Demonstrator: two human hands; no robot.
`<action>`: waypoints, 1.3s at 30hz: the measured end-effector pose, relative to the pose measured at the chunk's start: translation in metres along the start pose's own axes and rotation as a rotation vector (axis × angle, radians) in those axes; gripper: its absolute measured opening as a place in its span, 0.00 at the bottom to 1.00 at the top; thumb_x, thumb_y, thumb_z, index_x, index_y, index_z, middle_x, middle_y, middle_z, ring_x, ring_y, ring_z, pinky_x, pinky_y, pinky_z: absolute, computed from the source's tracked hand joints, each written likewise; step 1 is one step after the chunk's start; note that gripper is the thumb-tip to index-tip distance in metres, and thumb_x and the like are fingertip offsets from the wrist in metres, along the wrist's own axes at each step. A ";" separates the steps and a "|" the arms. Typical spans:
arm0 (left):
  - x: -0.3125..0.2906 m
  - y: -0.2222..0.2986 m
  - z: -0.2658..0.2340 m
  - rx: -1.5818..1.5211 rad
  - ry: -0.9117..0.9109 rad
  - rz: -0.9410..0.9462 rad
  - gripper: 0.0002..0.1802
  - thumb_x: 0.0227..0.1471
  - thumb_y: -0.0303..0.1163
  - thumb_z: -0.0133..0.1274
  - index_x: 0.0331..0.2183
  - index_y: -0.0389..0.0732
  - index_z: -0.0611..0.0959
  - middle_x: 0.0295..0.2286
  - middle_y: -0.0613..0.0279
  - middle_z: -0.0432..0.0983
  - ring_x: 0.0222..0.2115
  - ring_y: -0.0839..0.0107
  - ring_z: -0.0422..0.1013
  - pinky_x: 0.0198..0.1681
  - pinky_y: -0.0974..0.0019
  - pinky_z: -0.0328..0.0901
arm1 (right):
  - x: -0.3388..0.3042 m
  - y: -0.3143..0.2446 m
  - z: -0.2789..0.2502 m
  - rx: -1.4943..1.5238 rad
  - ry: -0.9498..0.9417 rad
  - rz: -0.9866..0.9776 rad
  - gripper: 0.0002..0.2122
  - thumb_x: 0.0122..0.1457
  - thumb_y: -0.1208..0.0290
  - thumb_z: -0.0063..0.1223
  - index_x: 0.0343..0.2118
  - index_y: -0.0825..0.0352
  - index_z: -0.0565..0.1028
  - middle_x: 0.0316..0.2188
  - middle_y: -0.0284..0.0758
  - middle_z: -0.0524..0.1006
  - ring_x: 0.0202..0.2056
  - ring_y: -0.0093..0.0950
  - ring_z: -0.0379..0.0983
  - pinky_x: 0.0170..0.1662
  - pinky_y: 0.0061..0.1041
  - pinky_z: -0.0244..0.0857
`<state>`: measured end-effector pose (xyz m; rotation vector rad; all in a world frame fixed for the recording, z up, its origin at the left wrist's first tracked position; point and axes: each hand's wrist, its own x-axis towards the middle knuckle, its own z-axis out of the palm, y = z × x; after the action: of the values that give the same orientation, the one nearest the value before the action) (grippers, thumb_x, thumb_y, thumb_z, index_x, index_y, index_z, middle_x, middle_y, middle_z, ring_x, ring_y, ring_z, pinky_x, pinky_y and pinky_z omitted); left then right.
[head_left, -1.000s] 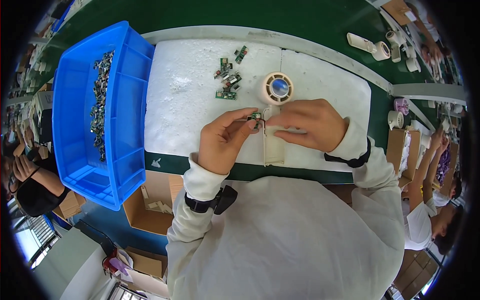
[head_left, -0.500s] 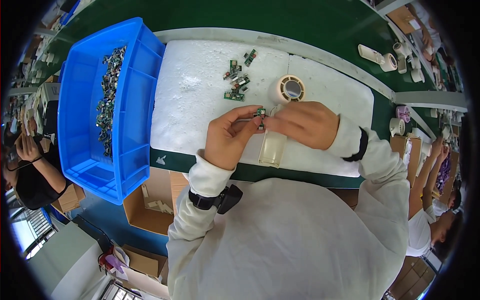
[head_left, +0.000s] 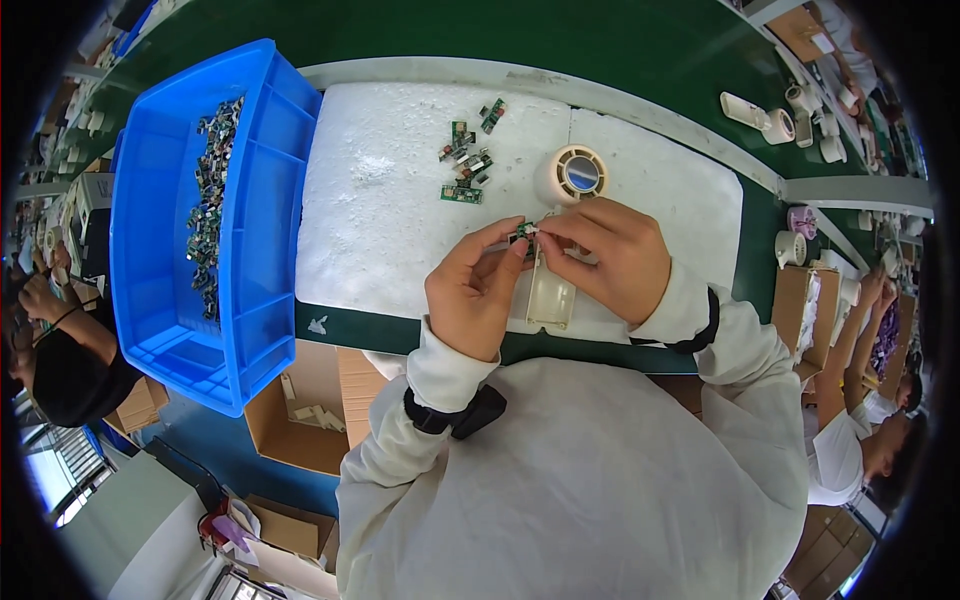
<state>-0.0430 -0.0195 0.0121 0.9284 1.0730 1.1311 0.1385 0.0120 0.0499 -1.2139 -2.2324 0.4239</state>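
My left hand [head_left: 472, 290] pinches a small green circuit board [head_left: 522, 232] between thumb and fingertips. Close against the board's right side, the fingertips of my right hand [head_left: 615, 255] are pinched together on something small and pale, too small to name. Below both hands lies a cream handheld fan, its round head [head_left: 553, 185] pointing away from me and its open handle [head_left: 550, 300] toward me. My right fingers hide part of the handle's upper end. Several loose circuit boards [head_left: 462, 195] lie on the white foam sheet [head_left: 375, 230] beyond my left hand.
A blue plastic bin [head_left: 270, 240] holding many circuit boards [head_left: 208, 215] stands at the left. Cream fan parts [head_left: 775, 126] sit on the green bench [head_left: 660, 70] at far right. Cardboard boxes [head_left: 300, 400] stand below the bench's near edge. Other people work at both sides.
My right hand has come down slightly, its blurred fingers now steady and pinched beside the board. My left hand has shifted slightly right and toward me, still holding the board.
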 end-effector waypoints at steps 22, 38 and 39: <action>-0.006 0.012 0.005 0.605 0.066 0.546 0.21 0.54 0.14 0.57 0.50 0.38 0.84 0.41 0.54 0.79 0.38 0.62 0.80 0.39 0.66 0.74 | 0.008 -0.002 -0.017 0.425 -0.084 0.243 0.07 0.52 0.81 0.65 0.35 0.69 0.82 0.22 0.32 0.76 0.21 0.21 0.68 0.25 0.20 0.61; -0.005 0.018 -0.001 0.547 0.003 0.483 0.18 0.56 0.15 0.58 0.48 0.38 0.86 0.39 0.54 0.80 0.37 0.66 0.80 0.41 0.69 0.73 | 0.007 0.004 -0.023 0.435 -0.085 0.167 0.06 0.51 0.81 0.65 0.33 0.68 0.82 0.22 0.30 0.74 0.21 0.20 0.68 0.24 0.21 0.61; -0.005 0.019 -0.002 0.553 -0.004 0.494 0.18 0.56 0.15 0.58 0.48 0.38 0.85 0.39 0.54 0.80 0.37 0.66 0.80 0.41 0.69 0.73 | 0.007 0.004 -0.023 0.428 -0.080 0.152 0.06 0.51 0.81 0.65 0.32 0.68 0.81 0.22 0.30 0.74 0.21 0.20 0.67 0.24 0.21 0.61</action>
<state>-0.0493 -0.0208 0.0307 1.7002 1.2143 1.2439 0.1519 0.0202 0.0687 -1.1498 -1.9779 0.9689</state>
